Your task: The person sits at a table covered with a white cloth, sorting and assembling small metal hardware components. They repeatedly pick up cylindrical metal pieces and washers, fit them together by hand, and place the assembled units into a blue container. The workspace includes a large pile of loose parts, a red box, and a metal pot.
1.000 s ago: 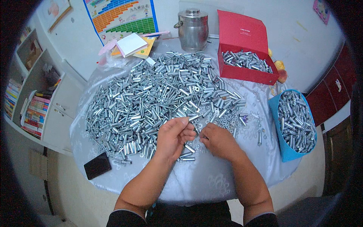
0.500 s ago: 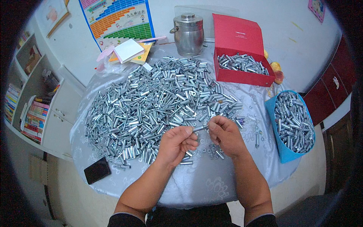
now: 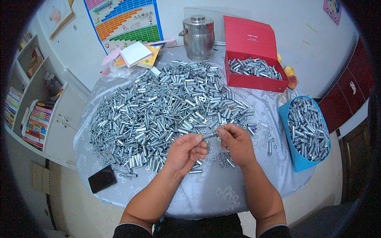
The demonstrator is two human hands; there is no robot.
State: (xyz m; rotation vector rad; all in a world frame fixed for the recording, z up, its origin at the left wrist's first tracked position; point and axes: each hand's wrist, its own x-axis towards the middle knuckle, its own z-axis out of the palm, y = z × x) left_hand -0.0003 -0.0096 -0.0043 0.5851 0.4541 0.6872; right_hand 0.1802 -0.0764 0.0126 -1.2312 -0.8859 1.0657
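Note:
My left hand [image 3: 184,151] pinches a silvery expansion bolt [image 3: 208,135] between thumb and fingers, its shaft held nearly level and pointing right. At its other end my right hand [image 3: 239,146] is closed, thumb and forefinger pressed together on the tip. Any small nut or washer under those fingertips is hidden. Both hands hover over the near right edge of a wide heap of metal sleeves, bolts and washers [image 3: 151,107]. Loose washers and a few sleeves lie on the cloth around and below the right hand.
A blue bin [image 3: 294,152] full of assembled bolts stands at the right. Behind it sits an open red box [image 3: 254,81] with more bolts. A steel pot [image 3: 198,39], notepads [image 3: 135,54] and a black phone [image 3: 102,179] share the cloth-covered table [image 3: 198,202].
My right hand has shifted slightly left and turned a little, its fingers closer on the bolt's end. The left hand stays nearly still.

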